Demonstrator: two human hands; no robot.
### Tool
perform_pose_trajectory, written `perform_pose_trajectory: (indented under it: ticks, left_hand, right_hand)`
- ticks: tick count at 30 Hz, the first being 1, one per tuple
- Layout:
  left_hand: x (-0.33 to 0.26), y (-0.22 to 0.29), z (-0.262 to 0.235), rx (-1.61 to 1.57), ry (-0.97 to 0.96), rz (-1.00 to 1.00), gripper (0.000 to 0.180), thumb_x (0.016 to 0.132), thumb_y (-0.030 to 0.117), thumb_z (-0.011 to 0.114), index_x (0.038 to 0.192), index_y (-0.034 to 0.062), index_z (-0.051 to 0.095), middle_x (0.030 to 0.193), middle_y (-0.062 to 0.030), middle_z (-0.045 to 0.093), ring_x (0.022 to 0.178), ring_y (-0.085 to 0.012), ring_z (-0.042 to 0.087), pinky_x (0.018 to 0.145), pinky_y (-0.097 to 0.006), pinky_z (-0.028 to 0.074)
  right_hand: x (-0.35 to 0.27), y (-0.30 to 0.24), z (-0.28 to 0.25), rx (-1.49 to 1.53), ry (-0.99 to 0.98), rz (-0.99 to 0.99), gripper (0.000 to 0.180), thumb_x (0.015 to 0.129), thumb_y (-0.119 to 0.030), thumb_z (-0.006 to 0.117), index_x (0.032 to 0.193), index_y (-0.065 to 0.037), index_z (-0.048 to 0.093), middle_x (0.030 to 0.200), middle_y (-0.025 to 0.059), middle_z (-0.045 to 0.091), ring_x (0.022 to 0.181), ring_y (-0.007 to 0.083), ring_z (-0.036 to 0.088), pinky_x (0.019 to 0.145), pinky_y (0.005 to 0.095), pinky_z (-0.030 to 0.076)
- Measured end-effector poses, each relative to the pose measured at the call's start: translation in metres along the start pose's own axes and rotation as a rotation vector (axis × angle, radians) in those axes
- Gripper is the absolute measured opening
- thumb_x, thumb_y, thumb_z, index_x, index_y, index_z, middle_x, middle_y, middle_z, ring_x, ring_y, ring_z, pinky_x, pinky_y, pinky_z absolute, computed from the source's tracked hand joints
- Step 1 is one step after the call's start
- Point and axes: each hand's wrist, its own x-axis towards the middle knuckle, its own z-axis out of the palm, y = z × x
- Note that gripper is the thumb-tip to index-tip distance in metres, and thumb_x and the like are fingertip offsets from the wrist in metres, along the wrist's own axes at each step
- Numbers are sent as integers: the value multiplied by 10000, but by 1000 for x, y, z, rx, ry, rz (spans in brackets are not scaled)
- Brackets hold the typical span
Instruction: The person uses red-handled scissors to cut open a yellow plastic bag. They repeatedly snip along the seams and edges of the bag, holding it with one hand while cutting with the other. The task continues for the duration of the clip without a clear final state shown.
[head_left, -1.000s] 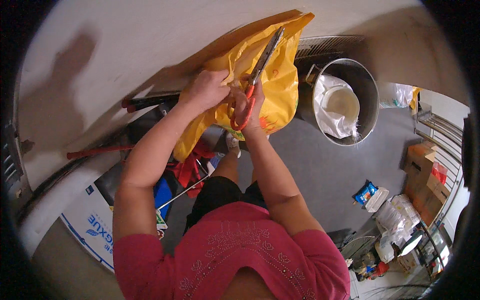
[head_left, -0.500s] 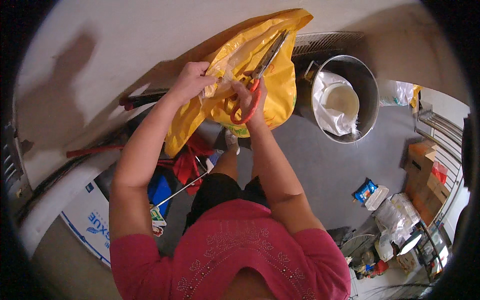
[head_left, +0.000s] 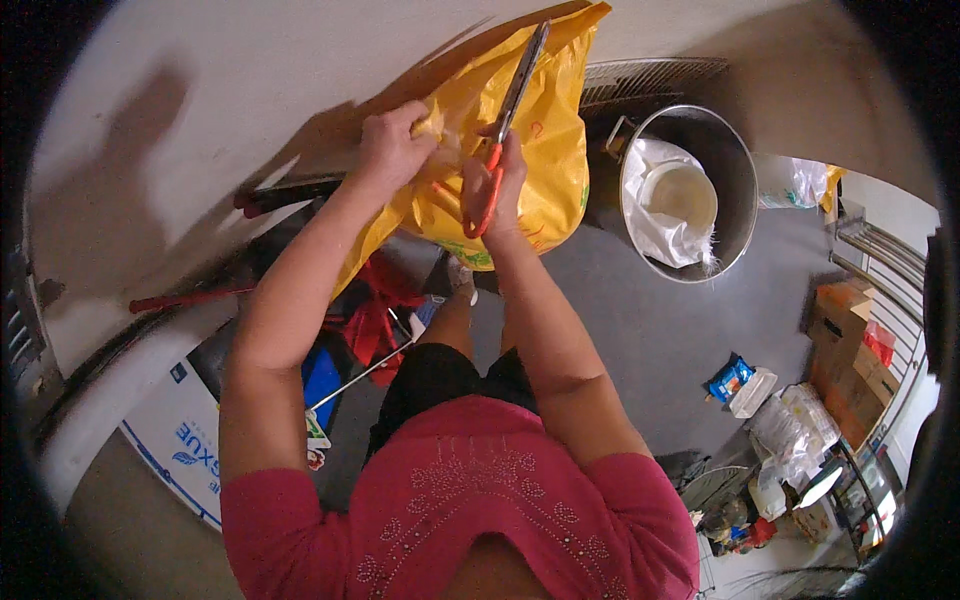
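Observation:
A large yellow plastic sack [head_left: 555, 150] stands in front of me against the wall. My left hand [head_left: 392, 150] is closed on the left side of its upper part, where a paler, clear-looking patch shows. In my right hand [head_left: 507, 183] is a pair of scissors [head_left: 521, 82] with orange-red handles. Its blades point up and away over the sack's face and look shut or nearly so. My right fingers are partly hidden behind the handles, close against the sack.
Right of the sack stands a deep metal pot [head_left: 752, 165] holding a white woven bag [head_left: 648, 162] and a pale round bowl [head_left: 683, 198]. A cardboard box [head_left: 838, 330] and a blue packet [head_left: 730, 379] are farther right. Red folded things [head_left: 372, 325] lie below my left forearm.
The scissors have moved up and slightly left, their blades now more upright. My left hand has shifted up a little with the sack, whose top is also higher.

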Motion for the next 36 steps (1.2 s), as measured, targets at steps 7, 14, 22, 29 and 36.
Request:
perform_pose_trajectory:
  ticks: [7, 14, 22, 29, 36]
  left_hand:
    - [9, -16, -18, -633, -304, -438, 83, 807, 83, 588, 827, 26, 645, 656, 20, 571, 519, -61, 493, 444, -220, 383]
    - [-13, 2, -6, -629, -458, -447, 155, 864, 138, 590, 900, -8, 630, 734, 24, 569, 665, -45, 482, 599, -235, 420]
    - [-13, -5, -12, -355, -254, -127, 179, 821, 140, 585, 799, -26, 522, 628, -157, 520, 547, -255, 497, 543, -362, 411]
    - [-18, 1, -15, -295, -144, -49, 195, 809, 136, 590, 798, -16, 469, 684, -215, 530, 640, -401, 526, 553, -404, 416]
    - [-24, -7, -13, -360, -136, -80, 174, 822, 136, 579, 818, -6, 478, 682, -215, 537, 621, -392, 527, 556, -389, 423]
  right_hand:
    - [-27, -21, -68, 537, -109, 552, 350, 744, 22, 486, 1082, -35, 414, 690, 58, 523, 538, 123, 489, 468, 256, 403]
    - [-100, -87, -63, 734, -516, 865, 382, 765, 0, 522, 1118, -65, 392, 754, 65, 515, 551, 164, 507, 445, 265, 390]
    - [-111, -89, -47, 697, -576, 1106, 367, 793, -48, 530, 1127, -77, 382, 627, 76, 518, 405, 187, 484, 401, 280, 374]
    - [-113, -95, -41, 791, -598, 1212, 370, 779, -43, 513, 1127, -92, 397, 667, 76, 520, 496, 191, 511, 430, 294, 402]
    - [-96, -97, -27, 839, -559, 1205, 399, 770, -29, 498, 1155, -107, 432, 746, 94, 510, 610, 199, 522, 486, 319, 438]
